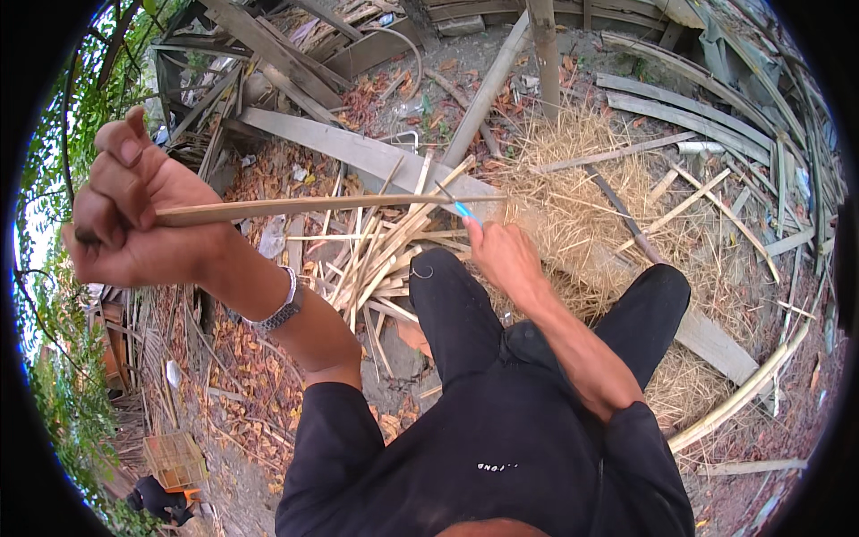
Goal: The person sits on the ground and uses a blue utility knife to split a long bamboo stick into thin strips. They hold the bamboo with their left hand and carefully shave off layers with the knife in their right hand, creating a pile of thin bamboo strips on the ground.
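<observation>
My left hand (134, 201), raised at the far left with a metal watch on its wrist, is closed around one end of a long thin wooden strip (304, 206). The strip runs level across to my right hand (508, 255). Closed in my right hand is a small knife (463, 209) with a light blue handle. Its narrow blade meets the strip near the far end, pointing up and left. Below the strip, a heap of pale split strips (380, 268) lies beside my left knee.
A grey plank (331, 143) slants beneath the work. Straw-like shavings (582, 152) cover the ground at right, where a long curved blade (617, 201) lies. Loose boards (268, 54) are piled at back left. A wire cage (174, 461) and a dark-clothed person (159, 499) are at lower left.
</observation>
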Available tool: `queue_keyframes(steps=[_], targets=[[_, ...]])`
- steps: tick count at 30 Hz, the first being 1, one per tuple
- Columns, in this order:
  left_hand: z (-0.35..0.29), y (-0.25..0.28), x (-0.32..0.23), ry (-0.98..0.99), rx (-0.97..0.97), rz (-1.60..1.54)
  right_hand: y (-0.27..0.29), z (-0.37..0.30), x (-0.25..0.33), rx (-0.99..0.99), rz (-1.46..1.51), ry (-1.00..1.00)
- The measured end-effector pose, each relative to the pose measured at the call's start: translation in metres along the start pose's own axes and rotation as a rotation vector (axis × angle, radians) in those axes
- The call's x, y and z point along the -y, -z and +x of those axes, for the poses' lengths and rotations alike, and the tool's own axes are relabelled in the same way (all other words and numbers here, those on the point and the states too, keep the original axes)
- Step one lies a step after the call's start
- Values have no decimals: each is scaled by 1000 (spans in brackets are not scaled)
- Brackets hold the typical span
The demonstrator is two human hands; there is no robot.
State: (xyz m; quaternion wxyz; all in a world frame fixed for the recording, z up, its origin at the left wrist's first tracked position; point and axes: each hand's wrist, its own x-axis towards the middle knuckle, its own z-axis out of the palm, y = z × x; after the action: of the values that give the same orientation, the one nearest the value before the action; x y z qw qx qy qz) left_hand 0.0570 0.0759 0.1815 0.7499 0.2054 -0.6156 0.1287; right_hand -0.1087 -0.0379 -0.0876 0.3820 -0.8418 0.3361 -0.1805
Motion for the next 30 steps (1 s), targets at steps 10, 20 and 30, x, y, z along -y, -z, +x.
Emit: queue_keyframes(steps=[10, 20, 30], targets=[[6, 0, -11, -21, 87, -87, -34, -8, -210, 6, -386, -491], [7, 6, -2, 40, 55, -10, 13, -17, -7, -106, 202, 79], [4, 7, -2, 32, 3, -2, -4, -8, -18, -140, -13, 58]])
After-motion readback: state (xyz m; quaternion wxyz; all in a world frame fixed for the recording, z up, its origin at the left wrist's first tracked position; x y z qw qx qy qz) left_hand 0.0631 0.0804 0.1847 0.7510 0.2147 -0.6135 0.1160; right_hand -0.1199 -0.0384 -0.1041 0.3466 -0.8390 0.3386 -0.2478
